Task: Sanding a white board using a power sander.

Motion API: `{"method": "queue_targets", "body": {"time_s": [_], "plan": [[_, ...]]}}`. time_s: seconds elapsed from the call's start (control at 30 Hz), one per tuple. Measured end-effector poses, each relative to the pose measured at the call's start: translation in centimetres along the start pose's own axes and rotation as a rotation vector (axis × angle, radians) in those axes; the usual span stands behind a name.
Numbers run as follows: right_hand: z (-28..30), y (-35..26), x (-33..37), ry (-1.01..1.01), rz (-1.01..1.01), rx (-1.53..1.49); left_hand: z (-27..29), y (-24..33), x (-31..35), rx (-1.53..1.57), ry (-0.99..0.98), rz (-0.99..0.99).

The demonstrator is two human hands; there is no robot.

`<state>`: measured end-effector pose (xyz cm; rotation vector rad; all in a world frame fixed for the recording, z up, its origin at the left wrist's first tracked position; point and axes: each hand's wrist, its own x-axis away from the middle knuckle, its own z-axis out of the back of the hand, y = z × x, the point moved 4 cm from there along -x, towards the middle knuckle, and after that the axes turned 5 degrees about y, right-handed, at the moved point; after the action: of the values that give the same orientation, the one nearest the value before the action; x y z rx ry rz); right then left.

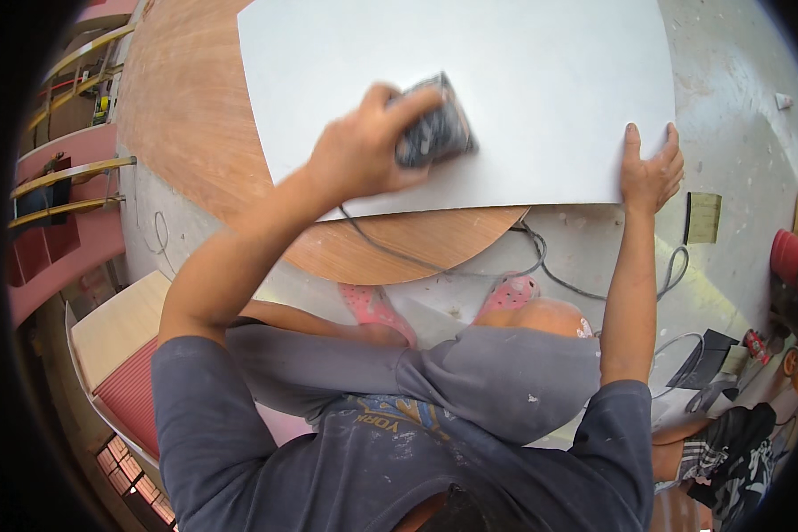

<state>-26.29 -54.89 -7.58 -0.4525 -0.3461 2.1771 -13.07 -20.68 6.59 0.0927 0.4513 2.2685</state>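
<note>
My left hand (359, 146) is wrapped over a dark power sander (436, 124), which rests on the face of a large white board (523, 97). Both hand and sander are slightly blurred. A thin dark cord (399, 257) runs from under the board's near edge. At the board's near right corner, my right hand (652, 173) grips the edge, thumb lying on top and fingers over the side. The board lies across a brown wooden panel (182, 97) with a rounded near end, which shows to the left and below.
Cord loops lie on the grey floor (718, 97) beside a small greenish square (703, 218). Pink curved frames (102, 230) stand at left, near a box-like piece with a red ribbed side (129, 395). Tools and dark cloth (740, 452) lie at right. My pink clogs (510, 293) are close to the panel.
</note>
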Motion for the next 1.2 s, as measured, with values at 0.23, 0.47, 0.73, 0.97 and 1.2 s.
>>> {"method": "queue_targets", "body": {"time_s": [0.23,0.47,0.73,0.97,1.2], "plan": [[-0.2,-0.5,-0.2,-0.019,-0.020,-0.010,0.9,0.1,-10.1,-0.016,-0.200,0.472],[-0.3,-0.4,-0.2,-0.019,-0.044,0.006,-3.3,5.2,-1.8,0.048,-0.037,0.097],[-0.4,0.1,-0.3,-0.025,-0.015,-0.008,-3.0,5.9,-0.4,0.021,-0.082,0.093],[0.0,-0.7,-0.5,-0.054,-0.017,0.019,-1.3,0.8,-9.1,-0.016,0.196,0.283],[5.0,-13.6,5.4,-0.492,0.302,-0.753,-6.8,4.1,-3.5,0.543,0.260,0.296]]}}
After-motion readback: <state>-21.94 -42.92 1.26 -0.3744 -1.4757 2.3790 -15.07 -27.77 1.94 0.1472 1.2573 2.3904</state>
